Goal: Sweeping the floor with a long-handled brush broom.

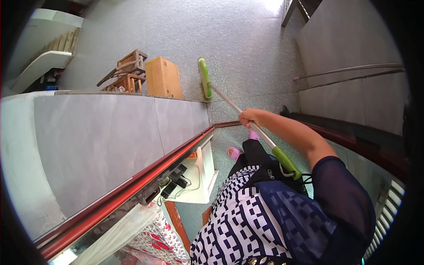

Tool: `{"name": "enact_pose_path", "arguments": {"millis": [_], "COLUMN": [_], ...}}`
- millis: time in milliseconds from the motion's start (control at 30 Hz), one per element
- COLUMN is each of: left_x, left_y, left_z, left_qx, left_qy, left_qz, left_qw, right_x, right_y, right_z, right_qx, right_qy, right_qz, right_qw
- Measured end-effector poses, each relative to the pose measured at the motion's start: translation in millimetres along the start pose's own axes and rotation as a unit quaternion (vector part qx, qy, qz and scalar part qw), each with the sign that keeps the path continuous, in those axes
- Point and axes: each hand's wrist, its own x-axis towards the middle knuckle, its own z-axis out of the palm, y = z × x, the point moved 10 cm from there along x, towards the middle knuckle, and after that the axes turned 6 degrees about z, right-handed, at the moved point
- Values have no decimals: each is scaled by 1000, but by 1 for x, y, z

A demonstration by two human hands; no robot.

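Observation:
My right hand (249,118) is closed around the metal pole of a flat mop (228,100). The mop's long green head (204,78) lies on the speckled grey floor, beyond the door sill. Its green plastic handle grip (285,162), with a hanging loop at the end, comes back close to my waist. My left hand cannot be made out; only a small brownish patch shows beside my patterned top. Below my hand, my feet wear pink sandals (234,153) and stand on the near side of the sill.
A cardboard box (164,78) stands left of the mop head, beside wooden chairs (130,68). The red door frame (132,188) and tiled wall (106,122) run along the left. A white table (195,185) holds black devices with cables. A pole (347,69) leans at right.

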Motion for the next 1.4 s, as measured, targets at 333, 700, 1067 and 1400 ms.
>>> {"name": "enact_pose_path", "arguments": {"millis": [333, 700, 1067, 1400], "left_x": [36, 117, 98, 215], "left_y": [71, 238, 610, 716], "left_z": [-48, -42, -123, -133], "left_qx": [55, 113, -239, -426], "left_qy": [31, 26, 102, -264], "left_qz": [-25, 148, 677, 570], "left_qw": [998, 982, 689, 651], "right_x": [76, -44, -126, -110], "right_y": [-82, -140, -188, -174], "right_z": [-50, -114, -5, -32], "right_qx": [-534, -253, 510, 762], "right_qy": [128, 240, 108, 55], "right_qz": [30, -83, -176, -221], "right_qw": [835, 933, 835, 606]}}
